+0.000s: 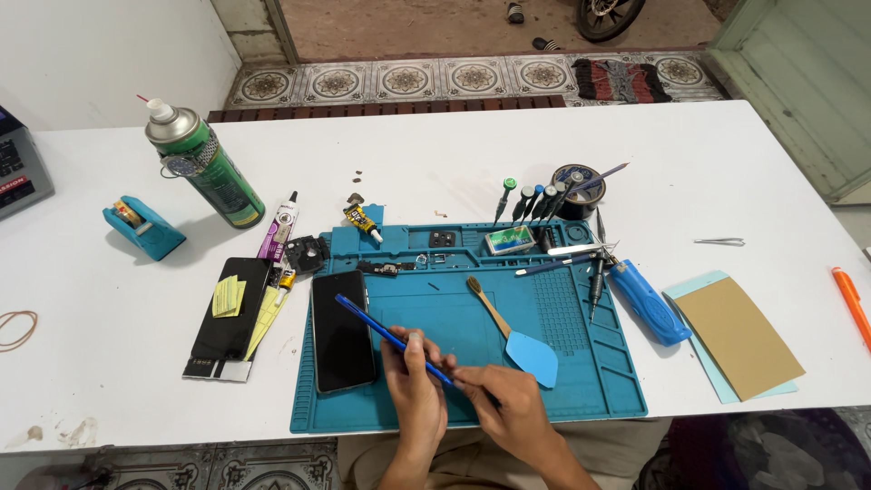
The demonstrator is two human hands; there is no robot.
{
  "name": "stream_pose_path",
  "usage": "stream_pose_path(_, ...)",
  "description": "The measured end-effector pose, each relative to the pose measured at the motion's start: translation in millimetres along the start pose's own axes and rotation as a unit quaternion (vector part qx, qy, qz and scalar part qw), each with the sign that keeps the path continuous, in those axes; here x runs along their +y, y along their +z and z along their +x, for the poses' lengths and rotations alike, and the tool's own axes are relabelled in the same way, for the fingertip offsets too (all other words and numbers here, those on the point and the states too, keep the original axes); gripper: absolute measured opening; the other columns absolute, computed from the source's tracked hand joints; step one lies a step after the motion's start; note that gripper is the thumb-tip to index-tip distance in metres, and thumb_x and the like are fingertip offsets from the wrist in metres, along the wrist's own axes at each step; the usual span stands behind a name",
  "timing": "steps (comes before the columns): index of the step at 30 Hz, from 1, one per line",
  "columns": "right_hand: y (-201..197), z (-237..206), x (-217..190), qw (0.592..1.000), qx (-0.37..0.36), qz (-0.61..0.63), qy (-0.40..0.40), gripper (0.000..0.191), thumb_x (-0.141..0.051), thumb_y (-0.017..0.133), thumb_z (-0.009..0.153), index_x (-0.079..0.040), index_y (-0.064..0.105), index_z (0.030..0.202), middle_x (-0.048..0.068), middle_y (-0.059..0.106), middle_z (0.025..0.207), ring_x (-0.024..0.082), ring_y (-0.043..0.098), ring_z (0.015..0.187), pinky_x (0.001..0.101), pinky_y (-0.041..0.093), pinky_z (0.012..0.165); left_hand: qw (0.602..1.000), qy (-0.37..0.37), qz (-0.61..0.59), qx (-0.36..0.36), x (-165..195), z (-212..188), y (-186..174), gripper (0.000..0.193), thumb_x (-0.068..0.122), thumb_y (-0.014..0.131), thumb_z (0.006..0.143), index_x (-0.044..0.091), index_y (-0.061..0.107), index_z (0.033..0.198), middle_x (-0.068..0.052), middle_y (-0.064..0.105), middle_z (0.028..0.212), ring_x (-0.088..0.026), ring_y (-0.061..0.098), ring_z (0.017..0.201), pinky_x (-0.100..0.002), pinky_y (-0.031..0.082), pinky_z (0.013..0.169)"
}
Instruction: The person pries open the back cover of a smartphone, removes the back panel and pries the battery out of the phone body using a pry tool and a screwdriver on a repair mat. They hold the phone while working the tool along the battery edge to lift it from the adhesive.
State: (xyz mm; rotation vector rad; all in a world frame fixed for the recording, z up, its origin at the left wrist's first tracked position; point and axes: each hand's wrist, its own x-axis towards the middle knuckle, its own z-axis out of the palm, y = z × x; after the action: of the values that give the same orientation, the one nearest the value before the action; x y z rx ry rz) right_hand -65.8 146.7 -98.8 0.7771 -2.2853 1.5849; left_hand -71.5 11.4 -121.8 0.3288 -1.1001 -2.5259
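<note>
Seen from my head camera, both my hands meet over the near edge of the teal silicone repair mat (581,363) on the white counter (744,172): my left hand (415,386) has its fingers curled and pinched round the middle of a long, thin blue-handled tool (386,334), while my right hand (510,406) closes its fingertips on the tool's dark lower end. The tool slants up to the left, its tip lying over the black smartphone (342,331) that rests face up along the mat's left side. Just right of my hands a blue plastic scraper with a wooden handle (517,336) lies on the mat. Further back stand a cluster of small screwdrivers (535,204) and a roll of tape (581,186). Off the mat, a second black phone panel with yellow tabs (227,308) lies to the left, near a green spray can (204,163) and a teal tape dispenser (142,227); a tan sheet of sandpaper (739,336) lies to the right.
</note>
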Motion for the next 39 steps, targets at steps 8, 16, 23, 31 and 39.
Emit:
stream_pose_path(8, 1.6, -11.8, 10.2, 0.991, 0.041, 0.027, -0.121, 0.019, 0.011, 0.068, 0.085, 0.001, 0.068, 0.102, 0.013, 0.078, 0.089, 0.020, 0.076, 0.067, 0.0280, 0.060, 0.057, 0.996, 0.036, 0.068, -0.047, -2.5, -1.8, 0.8, 0.032, 0.029, 0.059, 0.102, 0.006, 0.046, 0.120, -0.005, 0.051, 0.089, -0.011, 0.052, 0.073, -0.035, 0.055, 0.068)
stream_pose_path(16, 2.3, -13.3, 18.3, 0.997, -0.012, 0.045, -0.066, 0.012, 0.011, 0.069, 0.088, 0.003, 0.065, 0.094, 0.013, 0.079, 0.091, 0.021, 0.080, 0.071, 0.0277, 0.065, 0.059, 0.991, 0.019, 0.126, -0.043, -5.9, -1.3, -5.3, 0.031, 0.031, 0.058, 0.102, 0.005, 0.047, 0.117, -0.005, 0.048, 0.086, -0.012, 0.049, 0.071, -0.032, 0.050, 0.066)
stream_pose_path(23, 0.9, -3.9, 12.2, 0.996, -0.035, 0.023, -0.083, 0.013, 0.008, 0.075, 0.085, 0.002, 0.064, 0.091, 0.013, 0.078, 0.090, 0.024, 0.077, 0.072, 0.0303, 0.060, 0.060, 0.997, 0.008, 0.038, -0.072, -14.7, 3.9, -11.4, 0.032, 0.026, 0.051, 0.104, 0.006, 0.045, 0.128, -0.004, 0.047, 0.098, -0.013, 0.046, 0.081, -0.034, 0.046, 0.076)
stream_pose_path(31, -4.0, 4.4, -1.3, 0.993, -0.068, 0.091, 0.012, 0.042, 0.001, 0.077, 0.082, 0.002, 0.064, 0.122, 0.016, 0.065, 0.133, 0.021, 0.074, 0.086, 0.0275, 0.061, 0.067, 0.985, 0.121, -0.067, -0.108, -2.9, -9.8, -5.2, 0.068, 0.005, 0.051, 0.078, 0.003, 0.036, 0.144, -0.015, 0.049, 0.127, -0.029, 0.050, 0.122, -0.042, 0.039, 0.111)
stream_pose_path(39, -4.9, 9.3, 5.4, 0.975, -0.085, 0.148, 0.140, 0.034, -0.009, 0.076, 0.086, 0.002, 0.067, 0.117, 0.008, 0.071, 0.072, 0.012, 0.061, 0.059, 0.0263, 0.048, 0.054, 0.983, 0.172, -0.045, -0.040, 14.8, -14.3, 14.1, 0.083, 0.000, 0.050, 0.060, -0.001, 0.034, 0.141, -0.021, 0.050, 0.129, -0.041, 0.051, 0.134, -0.056, 0.033, 0.122)
